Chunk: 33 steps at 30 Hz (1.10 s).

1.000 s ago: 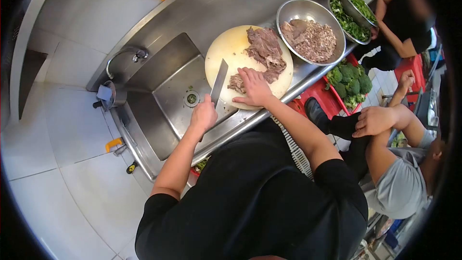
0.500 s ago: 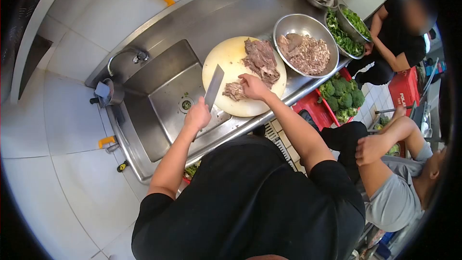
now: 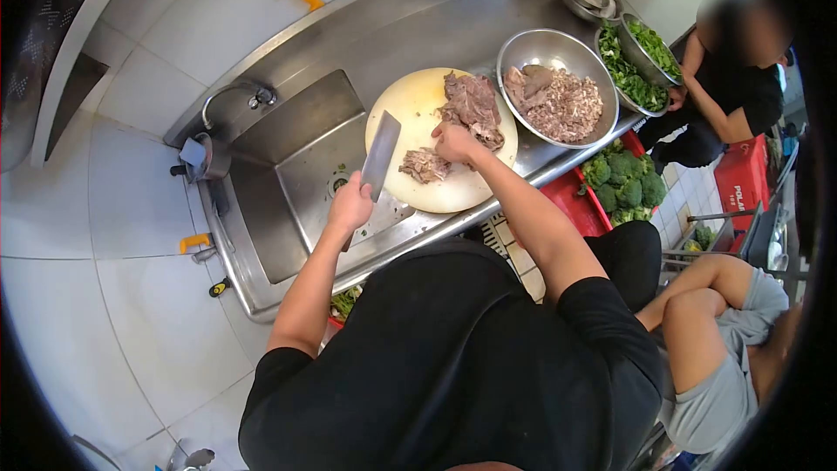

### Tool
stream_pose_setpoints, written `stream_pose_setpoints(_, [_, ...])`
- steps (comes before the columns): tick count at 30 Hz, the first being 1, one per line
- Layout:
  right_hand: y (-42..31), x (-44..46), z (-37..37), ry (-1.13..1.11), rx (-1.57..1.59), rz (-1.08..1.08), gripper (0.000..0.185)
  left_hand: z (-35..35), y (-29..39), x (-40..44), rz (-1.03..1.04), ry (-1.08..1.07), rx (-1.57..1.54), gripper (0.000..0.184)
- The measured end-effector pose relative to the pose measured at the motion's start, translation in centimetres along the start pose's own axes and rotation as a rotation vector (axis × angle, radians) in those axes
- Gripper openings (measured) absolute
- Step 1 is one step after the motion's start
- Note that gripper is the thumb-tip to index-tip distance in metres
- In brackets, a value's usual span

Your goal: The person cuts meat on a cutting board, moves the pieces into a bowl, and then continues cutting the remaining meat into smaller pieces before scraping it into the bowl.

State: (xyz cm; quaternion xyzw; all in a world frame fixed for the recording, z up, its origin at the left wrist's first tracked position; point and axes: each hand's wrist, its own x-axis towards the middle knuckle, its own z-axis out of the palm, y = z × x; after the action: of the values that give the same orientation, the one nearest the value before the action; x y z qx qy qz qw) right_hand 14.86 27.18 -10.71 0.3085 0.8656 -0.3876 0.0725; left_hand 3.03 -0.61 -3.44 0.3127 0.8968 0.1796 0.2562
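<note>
My left hand [image 3: 350, 203] is closed around the handle of a cleaver [image 3: 381, 153]. Its broad blade is tilted up over the left part of a round, pale cutting board [image 3: 410, 96]. On the board, a large grey-brown slab of meat [image 3: 472, 103] lies toward the back right. Nearer me sits a small heap of cut meat [image 3: 425, 166]. Between the two, my right hand [image 3: 454, 143] has its fingers closed at the slab's near edge; the fingertips are partly hidden.
A steel bowl [image 3: 558, 45] of chopped meat stands right of the board, with bowls of leafy greens [image 3: 621, 74] beyond. The sink [image 3: 292, 209] lies to the left. Broccoli [image 3: 623, 179] fills a red crate below. One person [image 3: 741, 96] handles the greens; another [image 3: 715, 331] sits close on my right.
My right hand has moved slightly back and left, its fingers now closed against the slab. The cleaver has swung left, showing more of its flat side. The seated person has shifted their arms.
</note>
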Motion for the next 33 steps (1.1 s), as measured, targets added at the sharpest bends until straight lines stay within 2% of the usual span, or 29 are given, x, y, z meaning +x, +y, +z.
stream_pose_setpoints(2, [-0.1, -0.4, -0.5, -0.007, -0.060, -0.021, 0.044, 0.6, -1.5, -0.5, 0.042, 0.069, -0.097, 0.042])
stream_pose_setpoints(8, [-1.0, -0.9, -0.5, -0.020, -0.287, -0.121, 0.034, 0.0, -2.2, -1.7, 0.015, 0.021, -0.121, 0.042])
stream_pose_setpoints(10, [-0.8, -1.2, -1.5, 0.013, -0.352, -0.194, 0.029, 0.1, -3.3, -2.0, 0.103, 0.030, -0.176, 0.038])
stream_pose_setpoints(13, [0.1, -2.1, -3.4, 0.152, 0.001, -0.112, 0.027, -0.6, -3.6, -3.0, 0.160, -0.065, -0.180, 0.032])
stream_pose_setpoints(16, [-0.4, -4.4, -5.2, 0.205, 0.307, -0.002, 0.023, -0.7, -3.8, -3.0, 0.212, -0.272, -0.176, 0.028])
stream_pose_setpoints(20, [-2.4, -8.0, -3.4, 0.464, 0.349, -0.155, 0.016, 0.8, -3.4, -1.0, 0.422, -0.453, -0.055, 0.028])
stream_pose_setpoints(24, [-2.3, -10.7, 3.1, 0.713, 0.028, -0.482, 0.017, 1.1, -2.2, 1.6, 0.405, -0.388, 0.034, 0.028])
stream_pose_setpoints(27, [0.2, -13.1, 8.7, 0.588, -0.086, -0.373, 0.025, 0.4, -1.4, 2.3, 0.412, -0.426, 0.119, 0.027])
stream_pose_setpoints(30, [0.3, -14.3, 9.6, 0.789, -0.151, -0.500, 0.024, -0.6, 0.8, 0.4, 0.411, -0.384, 0.219, 0.026])
stream_pose_setpoints(33, [-0.3, -15.0, 8.9, 0.853, -0.122, -0.414, 0.022, -0.6, 1.8, -1.5, 0.370, -0.380, 0.239, 0.025])
